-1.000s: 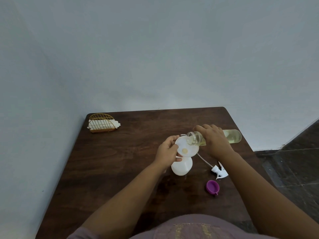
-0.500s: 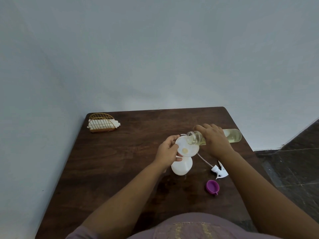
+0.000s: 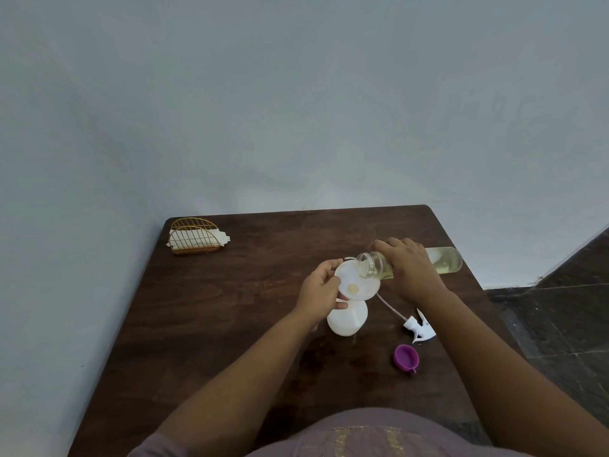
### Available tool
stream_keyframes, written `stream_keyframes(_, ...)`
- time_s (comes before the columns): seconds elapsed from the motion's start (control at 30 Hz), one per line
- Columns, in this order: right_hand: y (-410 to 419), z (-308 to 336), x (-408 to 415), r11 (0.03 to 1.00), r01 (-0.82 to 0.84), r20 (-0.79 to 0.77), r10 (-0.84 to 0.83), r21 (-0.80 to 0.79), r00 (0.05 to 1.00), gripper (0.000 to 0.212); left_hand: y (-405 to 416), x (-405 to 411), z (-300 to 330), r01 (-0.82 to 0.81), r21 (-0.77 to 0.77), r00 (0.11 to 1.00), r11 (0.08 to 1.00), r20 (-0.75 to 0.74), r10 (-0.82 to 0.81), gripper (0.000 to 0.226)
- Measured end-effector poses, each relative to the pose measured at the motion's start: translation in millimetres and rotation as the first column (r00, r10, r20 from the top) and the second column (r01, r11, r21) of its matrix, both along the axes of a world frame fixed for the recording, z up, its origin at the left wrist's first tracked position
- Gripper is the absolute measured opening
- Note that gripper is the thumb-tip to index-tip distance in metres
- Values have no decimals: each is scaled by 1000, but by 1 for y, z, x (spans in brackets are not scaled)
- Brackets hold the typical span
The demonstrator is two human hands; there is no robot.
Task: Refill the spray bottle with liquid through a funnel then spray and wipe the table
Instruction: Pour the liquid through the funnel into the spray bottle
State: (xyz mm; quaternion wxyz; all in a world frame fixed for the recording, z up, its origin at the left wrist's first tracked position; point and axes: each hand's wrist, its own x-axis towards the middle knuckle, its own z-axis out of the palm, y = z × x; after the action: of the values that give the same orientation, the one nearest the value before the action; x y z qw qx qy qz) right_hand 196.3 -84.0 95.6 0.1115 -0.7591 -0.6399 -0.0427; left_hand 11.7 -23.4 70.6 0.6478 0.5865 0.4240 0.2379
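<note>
Pouring goes on much as it did a second ago: across the three pictures the hands and the clear bottle have scarcely shifted, which suggests the refill is midway and the spraying and wiping are yet to come. From the left, a wire holder [image 3: 194,237] with white napkins stands at the far corner of the table [image 3: 230,308]. Near the middle, the left hand [image 3: 319,293] pinches the rim of the white funnel [image 3: 357,280], its grip curled round the edge; the funnel sits in the mouth of the white spray bottle [image 3: 347,319], and a small pool of yellowish liquid shows at its centre. How full the spray bottle is cannot be told. The right hand [image 3: 410,268] wraps its grip round the clear bottle [image 3: 441,260], tipped almost flat with its open mouth over the funnel, pale liquid inside. The spray head [image 3: 420,328] and a purple cap [image 3: 406,357] lie on the table nearby.
</note>
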Motion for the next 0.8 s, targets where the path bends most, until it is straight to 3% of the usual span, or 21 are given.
stream_keyframes(0.8,-1,0,-3,1000,3,3,-3,-9,1000,47,0,-1,-1,2,3,1000,1000,-11,-2,35)
